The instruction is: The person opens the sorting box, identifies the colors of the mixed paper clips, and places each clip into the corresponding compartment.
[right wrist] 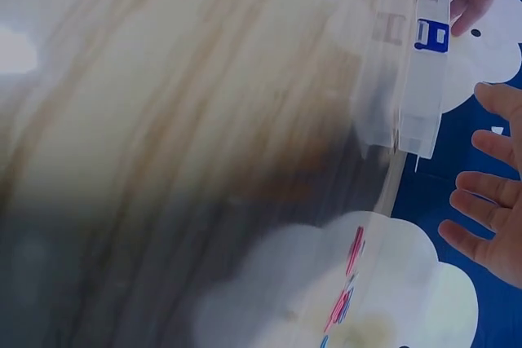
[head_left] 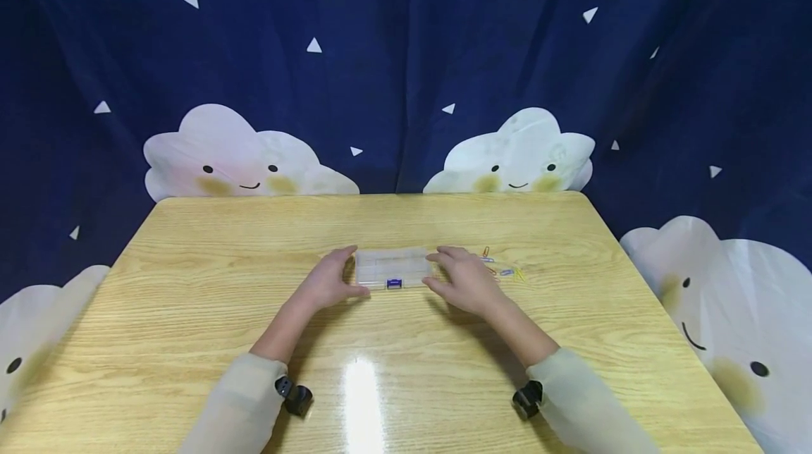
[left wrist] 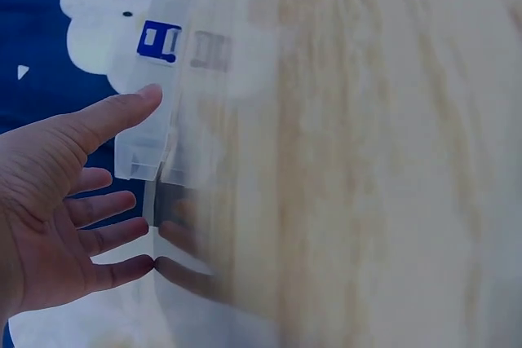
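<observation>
2 hands flank clear plastic box point(head_left: 392, 268) | left hand point(head_left: 330, 283) spread | right hand point(head_left: 465, 279) spread | glossy wood table point(head_left: 190, 313)

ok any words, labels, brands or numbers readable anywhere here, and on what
None: no readable text in any view.
The clear plastic box between the left hand and right hand has a blue latch, unmarked.
The curtain shows only cloud faces and triangles.

Both hands point(head_left: 396, 283) flank a clear box point(head_left: 391, 268).
</observation>
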`<state>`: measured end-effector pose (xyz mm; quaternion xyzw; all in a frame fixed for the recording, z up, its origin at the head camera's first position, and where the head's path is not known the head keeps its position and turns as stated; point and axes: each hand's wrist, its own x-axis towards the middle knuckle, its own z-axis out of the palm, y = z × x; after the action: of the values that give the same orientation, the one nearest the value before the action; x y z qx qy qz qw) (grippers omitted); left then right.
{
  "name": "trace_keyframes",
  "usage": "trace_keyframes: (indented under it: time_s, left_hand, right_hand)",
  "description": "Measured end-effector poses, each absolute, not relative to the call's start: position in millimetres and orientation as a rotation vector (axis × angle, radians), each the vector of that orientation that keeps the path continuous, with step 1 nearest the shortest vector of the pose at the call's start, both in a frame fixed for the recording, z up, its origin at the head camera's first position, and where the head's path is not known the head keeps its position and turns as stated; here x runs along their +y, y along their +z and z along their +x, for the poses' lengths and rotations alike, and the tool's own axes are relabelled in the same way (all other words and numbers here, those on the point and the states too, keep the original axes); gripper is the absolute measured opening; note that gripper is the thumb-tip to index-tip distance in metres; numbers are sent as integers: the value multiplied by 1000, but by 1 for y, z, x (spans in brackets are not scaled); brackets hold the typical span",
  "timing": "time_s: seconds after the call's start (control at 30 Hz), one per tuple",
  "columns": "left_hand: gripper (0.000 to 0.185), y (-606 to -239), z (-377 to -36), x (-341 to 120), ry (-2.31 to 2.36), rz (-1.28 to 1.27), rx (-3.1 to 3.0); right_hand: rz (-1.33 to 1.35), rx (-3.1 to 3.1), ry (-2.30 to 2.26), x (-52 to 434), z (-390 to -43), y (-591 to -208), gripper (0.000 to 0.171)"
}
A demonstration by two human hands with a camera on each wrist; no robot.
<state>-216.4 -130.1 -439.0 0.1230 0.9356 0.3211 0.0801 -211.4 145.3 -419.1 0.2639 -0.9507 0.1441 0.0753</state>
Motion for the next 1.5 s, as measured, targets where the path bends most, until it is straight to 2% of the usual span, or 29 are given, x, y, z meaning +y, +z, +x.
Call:
trace_keyframes:
  time_s: [0.7, 1.5]
  left_hand:
    - [94, -439, -222, -121, 713, 348, 2887]
    - [86, -443, -221, -120, 710, 348, 2918]
  right_hand:
    - [910, -2822, 419, 117, -211, -422, 30]
    - [984, -2704, 362, 101, -207, -430, 13]
